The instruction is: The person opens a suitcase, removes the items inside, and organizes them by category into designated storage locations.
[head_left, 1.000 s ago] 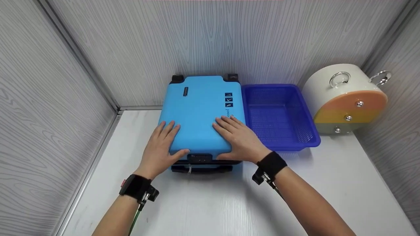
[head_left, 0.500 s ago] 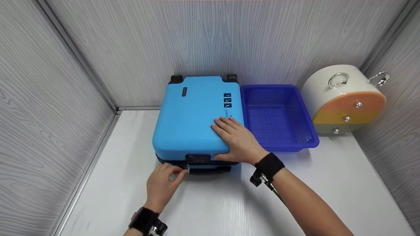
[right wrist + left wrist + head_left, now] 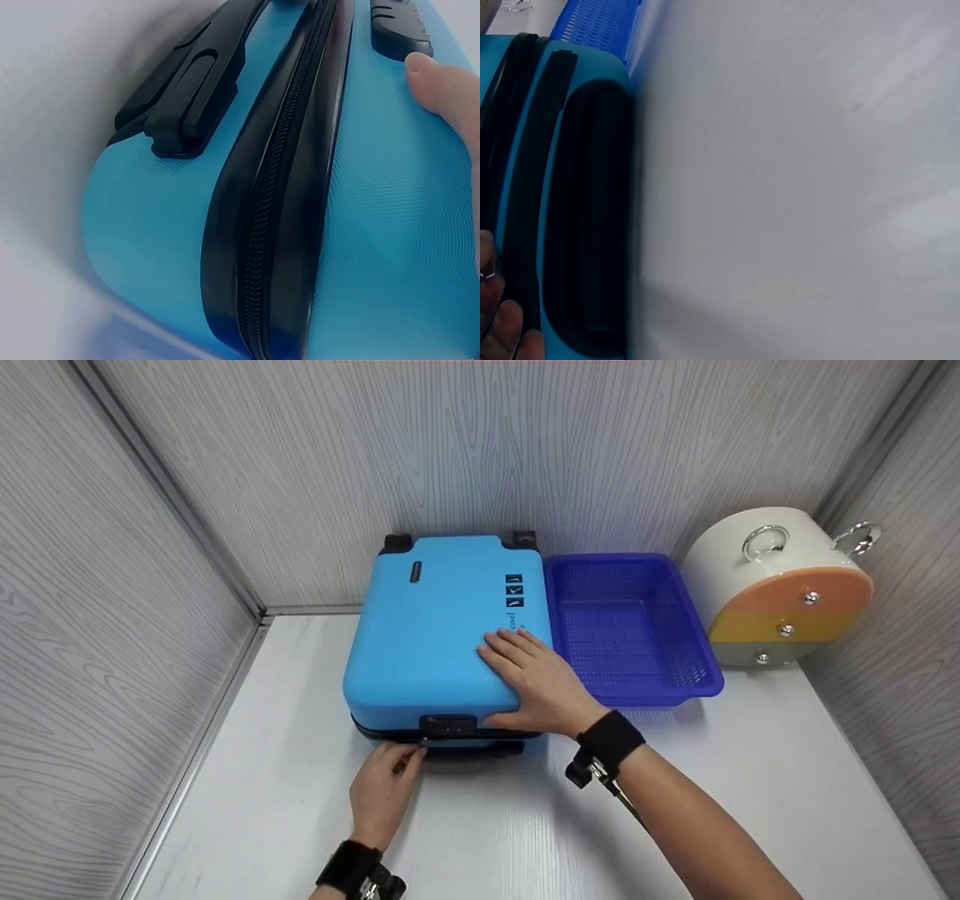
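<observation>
L hand point(image 3: 382, 791) pinches zip pull point(image 3: 424, 742); R hand point(image 3: 544, 686), fingers extended, rests on case point(image 3: 442, 615) nr back edge of tabletop point(image 3: 637, 802); zip point(image 3: 271, 180) could snag if pull's tugged askew or case slides

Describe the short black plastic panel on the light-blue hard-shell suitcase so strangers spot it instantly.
On the white table, find the light-blue hard-shell suitcase lying flat. Midway along its edge nearest the person, beside the thumb of the right hand, is the short black plastic panel. Unlike the longer black plastic handle below, it sits above the black toothed zipper.
</observation>
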Action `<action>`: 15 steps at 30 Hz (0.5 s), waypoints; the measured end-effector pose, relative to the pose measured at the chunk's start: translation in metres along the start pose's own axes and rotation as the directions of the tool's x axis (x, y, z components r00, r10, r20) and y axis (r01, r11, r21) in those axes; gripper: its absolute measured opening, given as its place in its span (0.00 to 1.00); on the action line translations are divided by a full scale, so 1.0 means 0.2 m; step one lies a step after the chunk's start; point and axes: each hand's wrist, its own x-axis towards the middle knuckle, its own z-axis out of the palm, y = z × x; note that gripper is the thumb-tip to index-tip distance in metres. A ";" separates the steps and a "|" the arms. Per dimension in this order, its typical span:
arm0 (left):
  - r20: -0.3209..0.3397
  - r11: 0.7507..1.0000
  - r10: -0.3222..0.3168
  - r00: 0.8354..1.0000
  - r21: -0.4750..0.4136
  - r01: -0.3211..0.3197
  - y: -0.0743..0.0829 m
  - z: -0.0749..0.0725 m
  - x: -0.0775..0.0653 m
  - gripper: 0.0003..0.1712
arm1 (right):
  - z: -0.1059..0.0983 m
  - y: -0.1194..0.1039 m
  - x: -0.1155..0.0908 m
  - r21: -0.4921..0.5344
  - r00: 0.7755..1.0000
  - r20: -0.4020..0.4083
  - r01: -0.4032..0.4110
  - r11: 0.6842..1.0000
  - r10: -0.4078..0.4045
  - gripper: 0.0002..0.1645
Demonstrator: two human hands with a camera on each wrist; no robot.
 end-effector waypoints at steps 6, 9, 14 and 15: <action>0.035 1.000 -0.025 0.999 -0.019 0.026 -0.02 -0.05 0.00 0.06 | 0.00 0.00 0.00 0.002 1.000 0.013 -0.012 1.000 0.012 0.65; 0.042 0.997 -0.064 0.997 -0.028 0.065 -0.05 -0.08 0.00 0.06 | 0.00 0.00 0.00 0.004 1.000 0.016 -0.011 1.000 0.011 0.65; 0.050 0.991 -0.128 0.990 -0.037 0.130 -0.12 -0.14 0.00 0.07 | 0.00 0.00 0.00 0.002 1.000 0.016 -0.007 1.000 0.007 0.65; 0.051 0.990 -0.134 0.990 -0.038 0.136 -0.13 -0.15 0.01 0.07 | 0.00 0.00 0.00 0.003 1.000 0.012 -0.005 1.000 0.004 0.65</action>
